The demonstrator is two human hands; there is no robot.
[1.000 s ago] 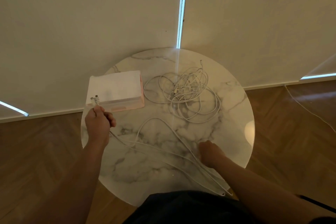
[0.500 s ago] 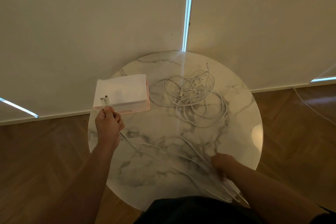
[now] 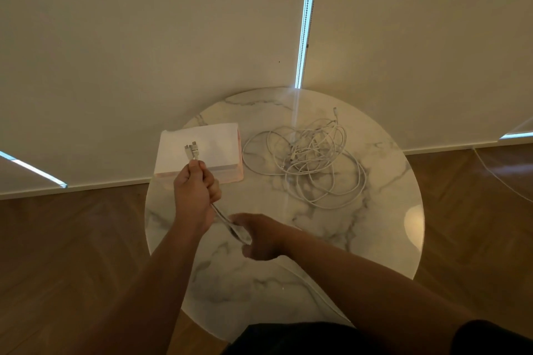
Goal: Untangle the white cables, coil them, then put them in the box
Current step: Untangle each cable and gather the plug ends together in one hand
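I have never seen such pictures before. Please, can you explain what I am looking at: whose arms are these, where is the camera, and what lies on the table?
There is no machine here. A person wears one camera on the head. It looks forward and down, so you see that person's own two arms from above. The left hand grips a thin white cable, and the cable's two plug ends stick up out of the fist. The right hand holds the same cable lower down, though that part is blurred. On the round white marble table lies a tangled pile of white cables. To its left stands a white rectangular box with a pink side.
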